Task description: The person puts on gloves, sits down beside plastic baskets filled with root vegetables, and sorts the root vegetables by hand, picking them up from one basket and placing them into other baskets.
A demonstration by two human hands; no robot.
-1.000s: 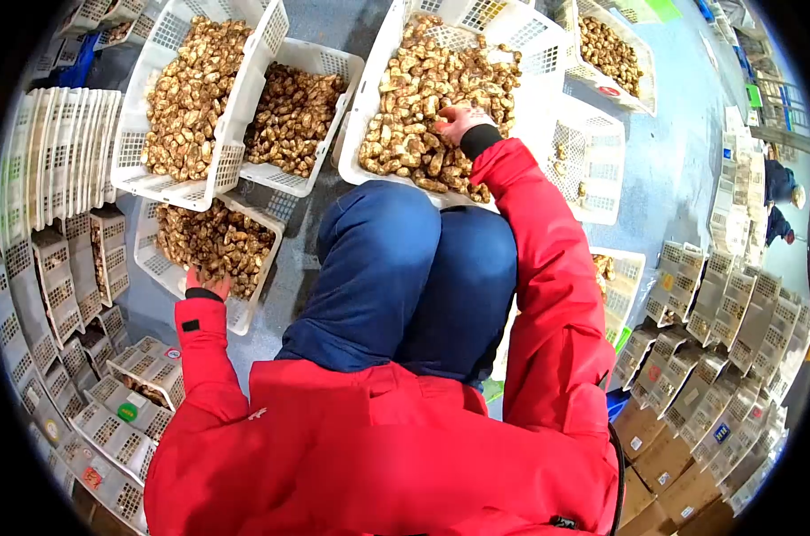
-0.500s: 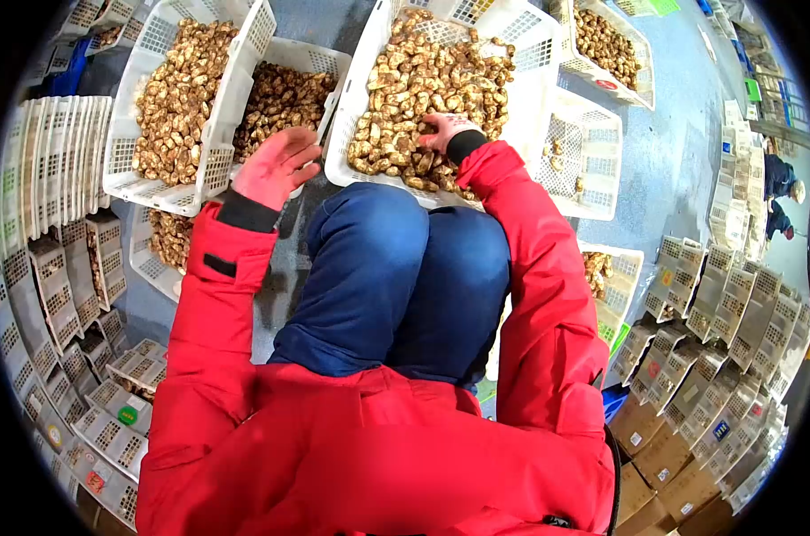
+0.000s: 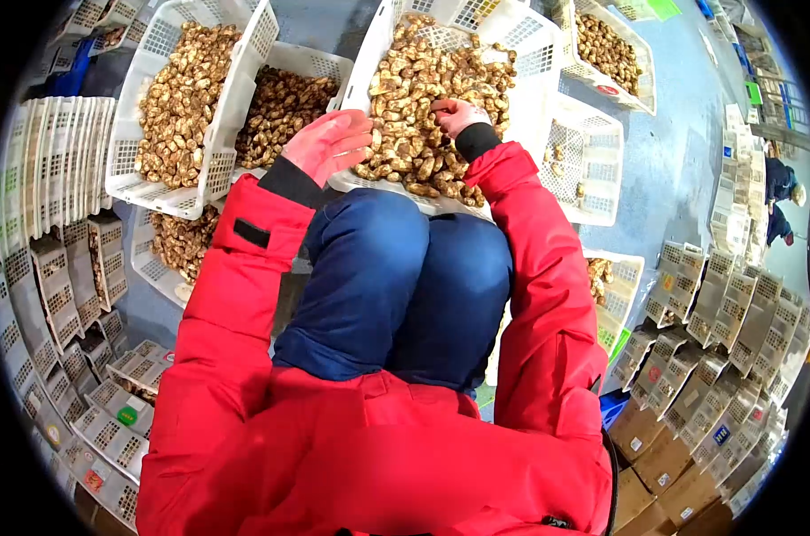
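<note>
In front of my knees stands a white plastic crate (image 3: 534,76) holding many knobbly brown-and-cream pieces (image 3: 427,89) that look like mushrooms or tubers. My right hand (image 3: 460,116) is over the right part of this pile, its fingers curled down and pinched at the pieces. What lies between those fingertips is hidden. At the crate's left rim my left hand (image 3: 329,145) hovers with fingers stretched out and nothing in it. Its fingertips reach over the edge of the pile.
Left of the main crate stand a tilted white crate (image 3: 119,165) and a lower crate (image 3: 320,61), both with similar pieces. To the right, a crate (image 3: 601,156) holds only a few. Stacked crates (image 3: 61,161) line the left; cardboard boxes (image 3: 664,456) sit lower right.
My left hand has moved right and slightly up, from beside the crate to over its left rim. My right hand has shifted a little right and up across the pile, its fingers now more curled.
</note>
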